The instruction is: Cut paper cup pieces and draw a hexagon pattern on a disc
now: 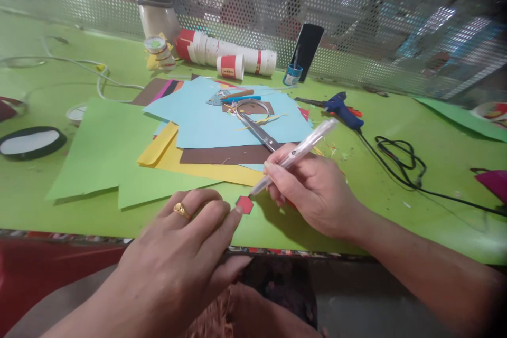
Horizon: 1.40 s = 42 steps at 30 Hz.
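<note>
A small red hexagon (245, 205), seemingly of paper, lies on the green tabletop near the front edge. My left hand (186, 237), with a gold ring (181, 210), reaches flat over the table edge; its index fingertip presses on the hexagon's left side and the thumb hangs by the edge. My right hand (312, 190) grips a pen (295, 156) with a clear barrel. The pen tilts up to the right, its tip at the hexagon's upper right edge. Scissors (259, 132) lie partly behind my right hand, on sheets of light blue paper (198, 121).
Green sheets (95, 148), yellow paper (166, 153) and brown paper (222, 155) spread behind my hands. At right lie a blue glue gun (343, 108) and its black cord (412, 182). Behind stand paper cups (229, 67), a phone (311, 47) and a perforated metal screen (257, 5).
</note>
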Each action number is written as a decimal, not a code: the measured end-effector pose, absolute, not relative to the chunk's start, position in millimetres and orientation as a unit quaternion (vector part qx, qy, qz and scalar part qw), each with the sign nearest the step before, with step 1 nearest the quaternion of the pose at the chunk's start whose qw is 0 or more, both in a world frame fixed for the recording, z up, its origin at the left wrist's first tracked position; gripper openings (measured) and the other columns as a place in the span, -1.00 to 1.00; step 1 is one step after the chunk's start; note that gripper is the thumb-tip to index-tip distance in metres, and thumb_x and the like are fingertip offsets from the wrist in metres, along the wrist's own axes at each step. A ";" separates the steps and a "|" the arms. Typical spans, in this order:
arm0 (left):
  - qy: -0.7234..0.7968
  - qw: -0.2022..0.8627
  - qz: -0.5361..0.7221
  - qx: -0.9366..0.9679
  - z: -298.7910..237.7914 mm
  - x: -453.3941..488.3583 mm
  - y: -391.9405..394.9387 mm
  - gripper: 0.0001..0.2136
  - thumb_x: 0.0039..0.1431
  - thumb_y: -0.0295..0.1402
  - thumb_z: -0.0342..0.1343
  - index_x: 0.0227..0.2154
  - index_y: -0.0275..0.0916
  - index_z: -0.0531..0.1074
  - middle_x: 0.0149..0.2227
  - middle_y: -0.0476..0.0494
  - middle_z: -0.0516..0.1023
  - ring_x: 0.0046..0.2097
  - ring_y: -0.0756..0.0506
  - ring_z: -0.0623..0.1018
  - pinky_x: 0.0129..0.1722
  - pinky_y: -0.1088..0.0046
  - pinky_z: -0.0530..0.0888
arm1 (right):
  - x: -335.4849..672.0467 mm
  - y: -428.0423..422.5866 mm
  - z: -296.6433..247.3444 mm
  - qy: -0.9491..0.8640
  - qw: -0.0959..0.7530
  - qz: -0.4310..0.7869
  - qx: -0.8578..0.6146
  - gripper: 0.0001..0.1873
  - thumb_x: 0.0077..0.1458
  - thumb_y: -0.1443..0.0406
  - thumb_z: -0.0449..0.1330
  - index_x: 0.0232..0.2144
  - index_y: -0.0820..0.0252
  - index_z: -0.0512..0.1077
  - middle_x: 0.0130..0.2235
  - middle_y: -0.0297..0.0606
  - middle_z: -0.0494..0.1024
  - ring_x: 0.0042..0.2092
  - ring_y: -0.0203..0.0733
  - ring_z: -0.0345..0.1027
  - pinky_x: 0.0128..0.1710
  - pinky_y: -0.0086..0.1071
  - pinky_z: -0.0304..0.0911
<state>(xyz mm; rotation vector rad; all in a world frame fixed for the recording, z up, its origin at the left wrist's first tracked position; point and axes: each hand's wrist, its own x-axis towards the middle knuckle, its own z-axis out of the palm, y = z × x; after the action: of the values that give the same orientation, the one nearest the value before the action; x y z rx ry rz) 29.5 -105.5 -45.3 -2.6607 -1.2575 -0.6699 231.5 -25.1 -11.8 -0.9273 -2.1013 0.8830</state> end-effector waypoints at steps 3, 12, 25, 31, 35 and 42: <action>-0.415 0.062 -0.219 -0.881 -45.8 29.5 -105.7 -0.65 0.19 -0.19 0.12 -0.06 -0.34 0.40 -0.24 -0.21 0.48 -0.14 -0.30 0.40 -0.24 0.10 0.36 | 231.1 -25.4 -11.3 -0.802 0.336 0.342 -0.355 -0.73 0.29 0.30 0.04 -0.47 0.24 0.34 -0.51 -0.42 0.36 -0.50 -0.43 0.25 -0.41 -0.49 0.22; -0.409 0.066 -0.230 -0.881 -44.9 30.6 -104.4 -0.63 0.21 -0.19 0.08 -0.03 -0.36 0.38 -0.24 -0.24 0.48 -0.13 -0.32 0.39 -0.26 0.06 0.39 | 231.5 -25.5 -12.3 -0.787 0.358 0.362 -0.349 -0.74 0.29 0.30 0.04 -0.46 0.24 0.33 -0.54 -0.44 0.35 -0.53 -0.45 0.22 -0.48 -0.52 0.20; -0.400 0.075 -0.232 -0.884 -44.5 29.4 -104.6 -0.63 0.23 -0.20 0.07 -0.01 -0.37 0.36 -0.23 -0.25 0.48 -0.12 -0.30 0.41 -0.25 0.07 0.41 | 232.3 -28.7 -10.9 -0.798 0.347 0.338 -0.358 -0.70 0.28 0.29 0.03 -0.50 0.23 0.34 -0.52 -0.42 0.36 -0.52 -0.42 0.23 -0.45 -0.46 0.18; -0.400 0.081 -0.225 -0.885 -45.9 27.9 -104.7 -0.61 0.24 -0.20 0.07 0.01 -0.39 0.37 -0.16 -0.28 0.51 -0.07 -0.31 0.41 -0.20 0.06 0.41 | 229.9 -28.8 -10.3 -0.801 0.348 0.327 -0.361 -0.70 0.26 0.31 0.04 -0.53 0.23 0.32 -0.55 -0.41 0.34 -0.53 -0.40 0.23 -0.48 -0.45 0.16; -0.388 0.089 -0.233 -0.887 -45.1 28.4 -103.9 -0.65 0.24 -0.27 0.08 0.01 -0.38 0.38 -0.05 -0.23 0.54 0.01 -0.29 0.41 -0.09 0.11 0.40 | 229.6 -29.0 -9.5 -0.805 0.348 0.322 -0.357 -0.70 0.26 0.31 0.03 -0.53 0.23 0.32 -0.56 -0.42 0.33 -0.54 -0.40 0.22 -0.49 -0.45 0.16; -0.358 0.085 -0.221 -0.903 -40.1 28.3 -103.3 -0.66 0.24 -0.32 0.08 -0.02 -0.45 0.42 -0.05 -0.28 0.55 0.02 -0.33 0.41 -0.03 0.08 0.37 | 230.1 -30.4 -7.3 -0.819 0.336 0.298 -0.357 -0.73 0.26 0.31 0.03 -0.50 0.22 0.32 -0.54 -0.41 0.35 -0.53 -0.39 0.22 -0.47 -0.45 0.16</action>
<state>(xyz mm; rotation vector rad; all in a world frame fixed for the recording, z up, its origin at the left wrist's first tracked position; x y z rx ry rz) 28.3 -103.3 -40.1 -2.6928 -1.0675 -0.6599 230.1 -30.4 -7.3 -0.9311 -2.1351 0.7780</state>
